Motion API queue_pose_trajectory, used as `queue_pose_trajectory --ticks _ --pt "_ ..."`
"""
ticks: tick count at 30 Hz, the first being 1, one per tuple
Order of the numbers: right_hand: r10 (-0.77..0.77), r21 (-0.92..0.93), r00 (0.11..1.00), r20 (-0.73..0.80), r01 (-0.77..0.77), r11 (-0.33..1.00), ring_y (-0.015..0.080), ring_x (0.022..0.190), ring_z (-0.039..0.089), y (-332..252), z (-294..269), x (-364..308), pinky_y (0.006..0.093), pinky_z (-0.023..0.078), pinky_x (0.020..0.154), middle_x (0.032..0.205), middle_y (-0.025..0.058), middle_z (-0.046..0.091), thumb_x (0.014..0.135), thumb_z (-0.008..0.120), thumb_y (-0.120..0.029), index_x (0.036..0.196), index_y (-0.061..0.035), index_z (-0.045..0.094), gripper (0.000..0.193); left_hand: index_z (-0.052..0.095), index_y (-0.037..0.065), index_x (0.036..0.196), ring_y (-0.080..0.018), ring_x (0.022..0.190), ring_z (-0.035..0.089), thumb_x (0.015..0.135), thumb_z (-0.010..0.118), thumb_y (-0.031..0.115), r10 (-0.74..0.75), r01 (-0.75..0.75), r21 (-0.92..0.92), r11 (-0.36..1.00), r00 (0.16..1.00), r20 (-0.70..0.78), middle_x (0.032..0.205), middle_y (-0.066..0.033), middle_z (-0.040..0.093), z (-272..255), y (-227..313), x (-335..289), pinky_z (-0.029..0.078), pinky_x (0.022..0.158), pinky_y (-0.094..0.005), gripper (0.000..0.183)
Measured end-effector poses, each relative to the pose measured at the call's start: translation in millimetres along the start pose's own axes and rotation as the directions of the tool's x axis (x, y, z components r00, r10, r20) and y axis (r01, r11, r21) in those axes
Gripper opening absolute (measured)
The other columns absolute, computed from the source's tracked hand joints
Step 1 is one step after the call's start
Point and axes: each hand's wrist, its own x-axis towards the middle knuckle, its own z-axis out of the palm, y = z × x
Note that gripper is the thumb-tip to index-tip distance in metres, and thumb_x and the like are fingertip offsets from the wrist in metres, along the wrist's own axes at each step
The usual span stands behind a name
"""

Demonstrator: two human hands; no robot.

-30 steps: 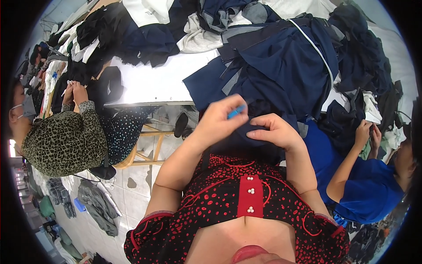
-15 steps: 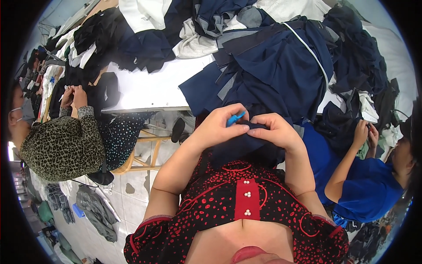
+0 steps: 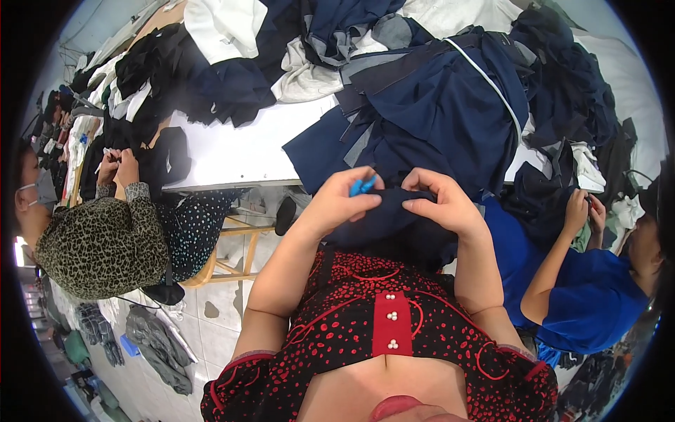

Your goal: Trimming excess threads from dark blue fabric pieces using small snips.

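Navy cloth (image 3: 392,202) stretches between my two hands in front of my chest, and its lower part hangs toward my lap. My left hand (image 3: 342,202) is closed, with thumb and fingers pinching one end of the cloth. A small bright blue object (image 3: 363,185), perhaps a tool's handle, sticks out between the fingers of that same hand; most of it is hidden. My right hand (image 3: 444,205) pinches the cloth's other end between thumb and curled fingers. Just beyond both hands, a large heap of navy garments (image 3: 436,105) lies over the table's near edge.
A white table (image 3: 232,151) carries piles of dark and white clothing (image 3: 225,32). A white cord (image 3: 485,77) crosses the navy heap. At left, a person in a leopard-print top (image 3: 102,239) handles dark cloth; another in blue (image 3: 598,302) works at right. A wooden stool (image 3: 235,253) stands left.
My hands have moved apart, drawing the navy cloth out between them. The blue object has shifted slightly left with my left hand. The whole view has tilted a little.
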Motion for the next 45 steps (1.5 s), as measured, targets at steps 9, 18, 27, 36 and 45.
queue_pose_trajectory --ticks 9,18,27,36,45 --pt "-0.373 -0.127 0.795 -0.478 0.358 0.925 0.0144 0.085 0.056 19 3 21 0.0260 0.045 0.080 0.091 0.0119 0.059 0.073 0.054 0.005 0.082 -0.0017 0.042 0.016 0.058 0.001 0.082 -0.0245 0.064 0.055 0.066 0.057 -0.008 0.715 -0.564 0.692 0.451 0.692 0.099 0.076 -0.0103 0.054 41 6 -15 0.045 0.056 -0.0313 0.018" --pt "-0.146 0.628 0.892 -0.428 0.409 0.662 0.0158 0.086 0.059 0 11 23 0.0272 0.049 0.078 0.102 0.0134 0.058 0.081 0.061 -0.006 0.083 -0.0104 0.042 0.020 0.058 0.004 0.083 -0.0206 0.053 0.055 0.057 0.062 -0.003 0.752 -0.634 0.720 0.281 0.612 0.245 0.073 -0.0059 0.050 59 -5 -10 0.043 0.046 -0.0307 0.028" --pt "-0.123 0.756 0.922 -0.366 0.372 0.539 0.0166 0.090 0.059 5 6 24 0.0273 0.050 0.079 0.110 0.0148 0.056 0.084 0.058 -0.006 0.085 -0.0102 0.044 0.015 0.060 0.001 0.091 -0.0235 0.060 0.056 0.063 0.063 -0.005 0.746 -0.670 0.623 0.405 0.635 0.198 0.080 -0.0124 0.058 56 11 -19 0.045 0.050 -0.0297 0.029" --pt "-0.065 0.678 0.861 -0.504 0.441 0.588 0.0292 0.115 0.052 -7 23 26 0.0382 0.046 0.093 0.117 0.0176 0.052 0.082 0.045 0.005 0.083 -0.0073 0.042 0.012 0.051 0.003 0.100 -0.0298 0.065 0.059 0.064 0.069 0.010 0.741 -0.476 0.780 0.406 0.671 0.024 0.087 -0.0116 0.054 57 11 7 0.048 0.052 -0.0350 0.040" --pt "0.010 0.771 0.878 -0.479 0.416 0.482 0.0303 0.121 0.046 2 24 32 0.0400 0.041 0.099 0.124 0.0166 0.049 0.080 0.043 0.009 0.085 -0.0067 0.047 0.017 0.055 0.004 0.087 -0.0280 0.063 0.058 0.072 0.061 0.002 0.761 -0.500 0.738 0.454 0.648 -0.028 0.075 -0.0101 0.054 40 -11 32 0.044 0.053 -0.0336 0.016"
